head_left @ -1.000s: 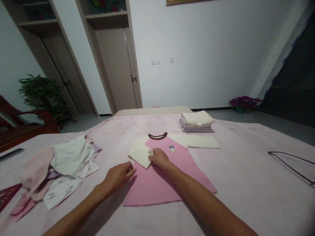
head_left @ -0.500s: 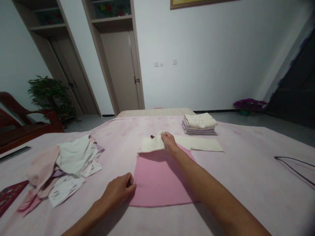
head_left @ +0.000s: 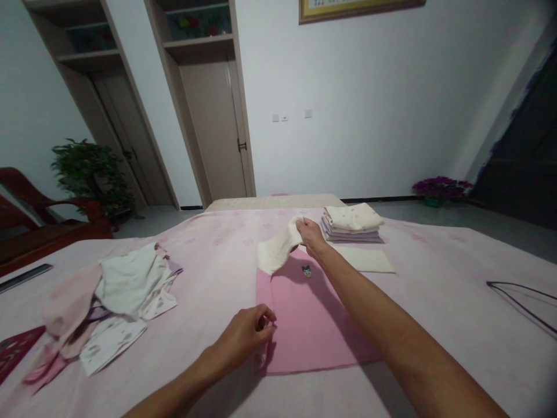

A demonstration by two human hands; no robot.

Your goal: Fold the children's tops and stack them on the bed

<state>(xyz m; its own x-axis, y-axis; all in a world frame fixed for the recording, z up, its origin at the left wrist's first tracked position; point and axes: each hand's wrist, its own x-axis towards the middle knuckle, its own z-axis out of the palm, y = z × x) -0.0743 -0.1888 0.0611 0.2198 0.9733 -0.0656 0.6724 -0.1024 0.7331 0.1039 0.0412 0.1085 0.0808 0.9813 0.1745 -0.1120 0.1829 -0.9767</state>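
A pink long-sleeved shirt (head_left: 322, 325) with cream sleeves and a small cartoon-face badge (head_left: 307, 271) lies on the bed-like surface in front of me. My right hand (head_left: 311, 233) pinches one cream sleeve (head_left: 278, 248), lifting part of it in an arch above the shirt. The other sleeve (head_left: 369, 258) lies flat to the right, partly behind my right arm. My left hand (head_left: 252, 328) is curled at the shirt's left side, thumb and fingers at the edge of a narrow strip folded inward. The exact contact of its fingertips is partly hidden.
A neat stack of folded clothes (head_left: 353, 222) stands at the back right. Rumpled clothes (head_left: 126, 284) lie to the left, near a red flat item (head_left: 17, 351) and a dark slim object (head_left: 26, 277). A black cable loop (head_left: 517, 296) rests at the right. Pale pink cloth (head_left: 209, 261) covers the surface.
The shirt's left side has been folded inward, with both hands moving right. The right hand has raised the sleeve and carried it over, uncovering the badge.
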